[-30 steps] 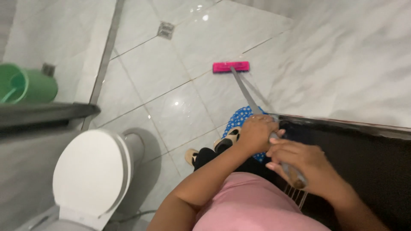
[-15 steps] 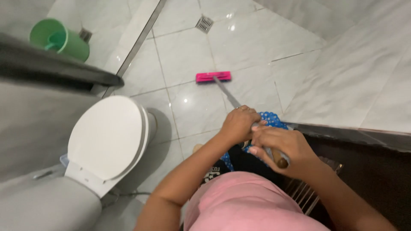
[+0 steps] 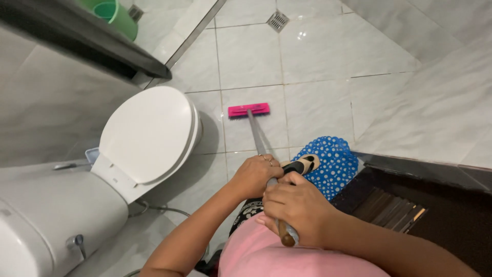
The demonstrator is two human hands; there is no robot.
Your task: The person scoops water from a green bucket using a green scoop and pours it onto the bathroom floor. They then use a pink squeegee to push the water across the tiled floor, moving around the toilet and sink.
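Both hands (image 3: 279, 192) grip pink floor brush (image 3: 249, 110) (near toilet (image 3: 146, 133)).

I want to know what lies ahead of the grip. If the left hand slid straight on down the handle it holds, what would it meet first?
Likely the pink brush head on the white floor tiles; the handle ahead of the left hand looks bare.

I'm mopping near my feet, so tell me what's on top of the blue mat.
A sandalled foot rests on the blue mat at its left edge. The hands and pink shirt hide the mat's near part.
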